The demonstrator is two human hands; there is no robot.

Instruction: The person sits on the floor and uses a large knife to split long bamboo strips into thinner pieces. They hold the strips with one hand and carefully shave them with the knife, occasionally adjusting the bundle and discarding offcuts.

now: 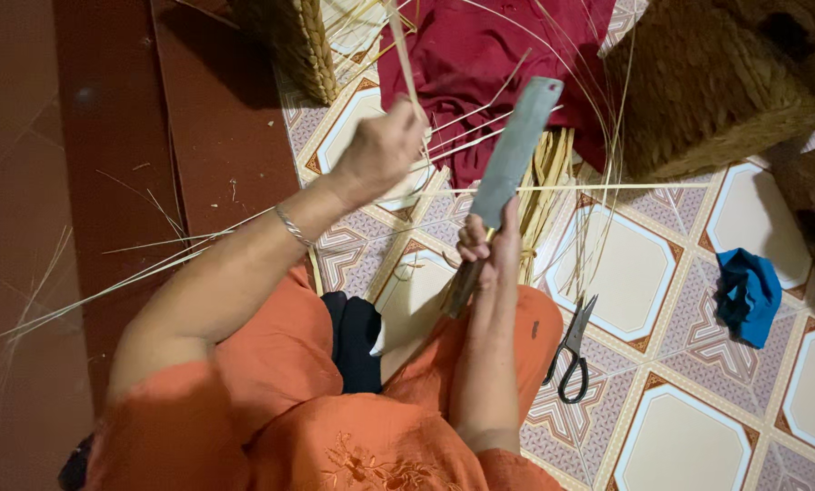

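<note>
My right hand point(487, 247) grips the wooden handle of a broad grey cleaver point(515, 150), its blade pointing up and away from me. My left hand point(382, 150) is raised further out, fingers closed on a thin pale reed strip point(400, 50) that runs upward out of the frame. A bundle of yellow reed strips point(545, 195) lies on the tiled floor just behind the blade. I sit on the floor in orange clothes, knees bent.
Black scissors point(573, 353) lie on the patterned tiles to my right. A crumpled blue cloth point(748, 295) sits further right. A dark red cloth point(498, 55) is spread ahead. Woven baskets stand at top left point(303, 41) and top right point(716, 82). Loose strips trail left.
</note>
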